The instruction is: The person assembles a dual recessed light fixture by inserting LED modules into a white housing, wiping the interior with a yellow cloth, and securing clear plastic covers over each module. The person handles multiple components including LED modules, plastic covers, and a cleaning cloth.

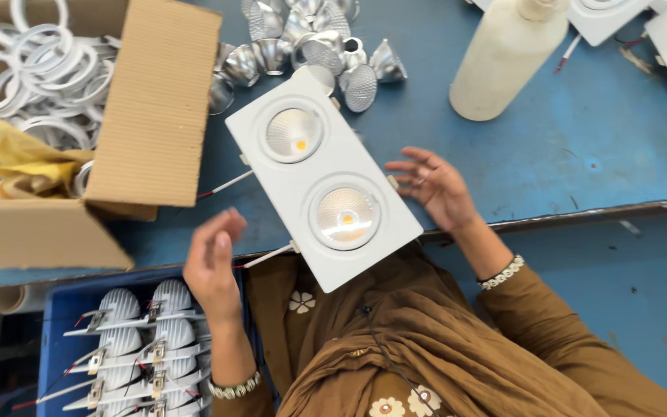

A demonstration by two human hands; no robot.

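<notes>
Your left hand (214,262) hovers with an open grip just left of the fixture (323,181); your right hand (435,188) spreads open at its right edge, fingertips about touching it. Neither hand holds anything. The fixture lies face up on the worktop (565,147), its near corner overhanging the edge toward your lap. I judge it safer to slide it fully onto the worktop before you handle it, taking it by the frame, off the lenses and clear of the wires.

Count, from the fixture outward: one fixture with two lamps. Below and left of it, a blue crate (55,309) with four domed housings showing. Left, one box (148,108) of white rings, too many to count. Beyond, about a dozen reflectors (310,38). Far right, one bottle (507,58).
</notes>
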